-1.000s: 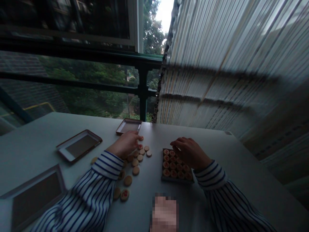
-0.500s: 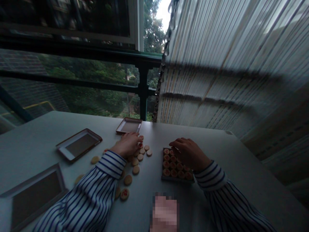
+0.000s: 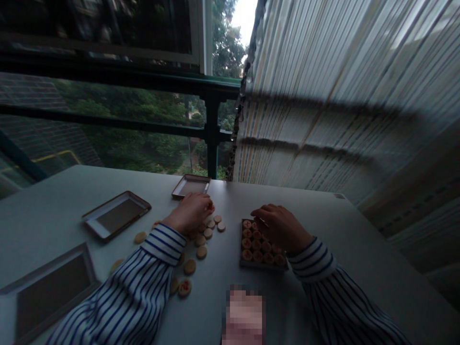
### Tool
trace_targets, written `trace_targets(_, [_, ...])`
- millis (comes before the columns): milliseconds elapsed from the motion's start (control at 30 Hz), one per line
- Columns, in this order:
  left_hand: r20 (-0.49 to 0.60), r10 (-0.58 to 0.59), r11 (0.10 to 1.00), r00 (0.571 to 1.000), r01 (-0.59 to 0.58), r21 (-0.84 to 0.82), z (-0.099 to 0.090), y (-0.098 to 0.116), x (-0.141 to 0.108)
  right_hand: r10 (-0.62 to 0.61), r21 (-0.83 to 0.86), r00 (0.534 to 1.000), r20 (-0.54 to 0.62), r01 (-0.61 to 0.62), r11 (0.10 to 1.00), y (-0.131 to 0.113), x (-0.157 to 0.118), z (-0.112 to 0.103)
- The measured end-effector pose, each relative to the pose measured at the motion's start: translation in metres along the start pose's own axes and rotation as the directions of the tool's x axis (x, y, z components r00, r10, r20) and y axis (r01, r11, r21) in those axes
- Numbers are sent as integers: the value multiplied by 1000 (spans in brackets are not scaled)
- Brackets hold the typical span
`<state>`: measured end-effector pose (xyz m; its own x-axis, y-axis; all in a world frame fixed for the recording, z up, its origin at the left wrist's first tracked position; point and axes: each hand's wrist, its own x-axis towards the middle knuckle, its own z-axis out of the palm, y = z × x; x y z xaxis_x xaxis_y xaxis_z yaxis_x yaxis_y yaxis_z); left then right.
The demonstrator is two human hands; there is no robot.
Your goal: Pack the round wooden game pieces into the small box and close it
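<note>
At right of centre in the frame, a dark-rimmed box (image 3: 263,267) on the white counter (image 3: 323,287) holds rows of round wooden discs (image 3: 256,244), packed side by side, their red characters facing up. The right hand (image 3: 282,227) is over the box's upper right part, fingers loosely bent and hiding the discs there; whether it has hold of one I cannot tell. At the centre, the left hand (image 3: 191,213) has its fingers curled nearly together, with a red-marked disc (image 3: 210,206) at the fingertips; whether it is gripped is unclear. Loose discs (image 3: 201,252) lie below and beside that hand, mostly plain side up. Three shallow trays show flat brownish bases: a small tray (image 3: 193,185) just beyond the left hand, a middle tray (image 3: 120,216) left of centre, a large tray (image 3: 53,292) at lower left.
</note>
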<state>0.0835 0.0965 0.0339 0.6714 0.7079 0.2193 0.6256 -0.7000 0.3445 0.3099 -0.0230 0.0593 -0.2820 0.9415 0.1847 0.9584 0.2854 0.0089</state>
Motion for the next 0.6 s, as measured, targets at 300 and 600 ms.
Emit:
trace_targets(300, [-82,67,997,994,-70,-26,-8,17,2,23,-10,1000,-2,-23,1000,-2,0,-6])
trace_targets(600, [-155,97,938,983,-142,-315,-10,52,-1,66,44,991,-117,-61,997,-3,-1,-9])
